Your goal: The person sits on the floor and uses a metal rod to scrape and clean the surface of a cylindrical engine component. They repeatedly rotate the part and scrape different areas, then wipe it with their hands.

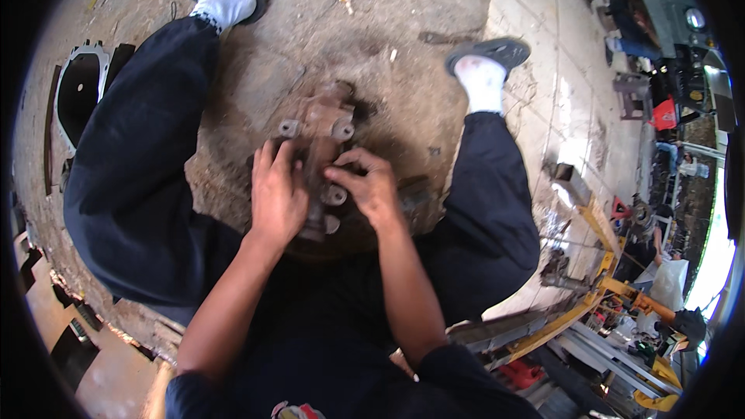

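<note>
The part [320, 118], brown metal, is between the legs [147, 178], just off centre toward 11 o'clock. The left hand [281, 198], fingers half bent, lies along its 9 o'clock side; whether it grips, I cannot tell. The right hand [374, 190], thumb and forefinger nearly together, is at its 3 o'clock side, hold unclear

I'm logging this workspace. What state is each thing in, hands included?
Metal part: grimy brown, on the ground.
Ground: dirt-stained.
Left hand: on the metal part, fingers bent.
Right hand: fingers bent at the metal part, grip unclear.
Grey shoes: worn.
White socks: worn.
Dark trousers: worn.
</note>
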Demonstrator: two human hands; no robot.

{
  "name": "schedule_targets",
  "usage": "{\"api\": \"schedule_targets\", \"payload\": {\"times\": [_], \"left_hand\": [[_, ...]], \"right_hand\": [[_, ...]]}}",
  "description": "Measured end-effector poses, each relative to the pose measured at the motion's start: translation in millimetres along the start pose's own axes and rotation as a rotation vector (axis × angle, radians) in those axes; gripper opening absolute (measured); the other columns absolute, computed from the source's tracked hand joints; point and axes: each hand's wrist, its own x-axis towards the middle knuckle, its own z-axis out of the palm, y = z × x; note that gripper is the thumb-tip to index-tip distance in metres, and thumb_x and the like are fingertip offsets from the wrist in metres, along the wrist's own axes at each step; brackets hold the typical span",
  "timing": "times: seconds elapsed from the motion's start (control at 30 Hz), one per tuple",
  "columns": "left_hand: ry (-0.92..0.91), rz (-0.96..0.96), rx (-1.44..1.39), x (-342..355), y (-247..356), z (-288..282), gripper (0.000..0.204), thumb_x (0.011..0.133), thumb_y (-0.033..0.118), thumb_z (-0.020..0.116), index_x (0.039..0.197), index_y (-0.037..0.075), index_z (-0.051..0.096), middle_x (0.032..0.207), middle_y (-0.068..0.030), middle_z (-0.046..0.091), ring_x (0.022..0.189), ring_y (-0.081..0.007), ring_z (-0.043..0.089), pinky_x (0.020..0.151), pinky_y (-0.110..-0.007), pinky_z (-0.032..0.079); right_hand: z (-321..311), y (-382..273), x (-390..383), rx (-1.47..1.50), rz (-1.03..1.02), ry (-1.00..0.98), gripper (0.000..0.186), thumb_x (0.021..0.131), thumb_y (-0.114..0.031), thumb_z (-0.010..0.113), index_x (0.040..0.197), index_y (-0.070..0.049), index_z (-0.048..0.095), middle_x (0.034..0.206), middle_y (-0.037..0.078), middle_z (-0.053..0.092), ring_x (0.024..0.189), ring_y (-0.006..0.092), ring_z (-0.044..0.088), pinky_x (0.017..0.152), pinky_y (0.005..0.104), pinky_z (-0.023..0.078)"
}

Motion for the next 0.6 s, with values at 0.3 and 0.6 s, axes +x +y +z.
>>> {"api": "schedule_targets", "payload": {"times": [0.3,0.6], "left_hand": [[-0.048,-0.063,0.025,1.0,-1.8,7.1,0.032,0.095,0.003,0.055,0.127,0.001,0.061,0.121,-0.0260,0.055,0.115,-0.0468,0.052,0.103,-0.055,0.042],[-0.066,-0.067,-0.018,-0.2,-6.3,8.2,0.032,0.095,0.003,0.056,0.127,0.003,0.062,0.122,-0.0242,0.055,0.117,-0.0448,0.052,0.104,-0.053,0.042]], "right_hand": [[-4.3,0.0,-0.6,0.218,0.100,0.044,0.024,0.077,-0.006,0.092,0.088,0.005,0.074,0.089,0.010,0.076,0.080,0.0131,0.071,0.075,0.0248,0.057],[12.1,3.9,2.3,0.408,0.026,0.001,0.019,0.079,-0.001,0.088,0.084,0.005,0.071,0.092,0.011,0.072,0.087,0.0215,0.074,0.075,0.0282,0.061]]}}
